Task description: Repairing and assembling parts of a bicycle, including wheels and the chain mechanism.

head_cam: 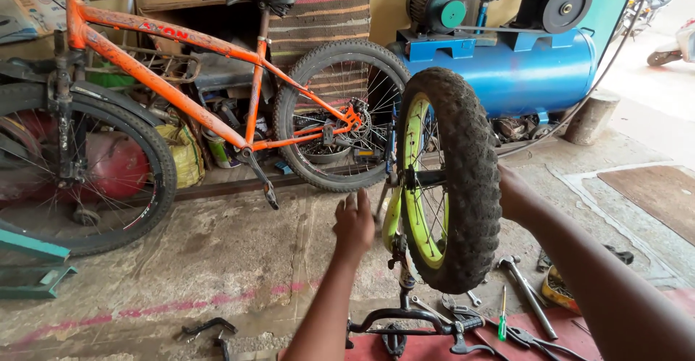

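Your upturned small bicycle stands on the concrete floor point(239, 260) in front of you, its fat knobby wheel point(452, 180) with the yellow-green rim raised at the middle of the view and the handlebar point(413, 321) down by a red mat point(539, 332). Your left hand point(354, 223) hovers just left of the wheel, palm away from you, fingers loosely spread and holding nothing. Your right hand point(515, 193) reaches round the far right side of the tyre and lies against the tread; the tyre hides its fingers, so you cannot tell how they grip. Behind, an orange bicycle point(195, 108) stands before a blue compressor tank point(507, 71). A pale printed sack point(29, 10) sits at the top left corner. A hammer point(525, 289) and a green-handled screwdriver point(502, 317) lie on the mat.
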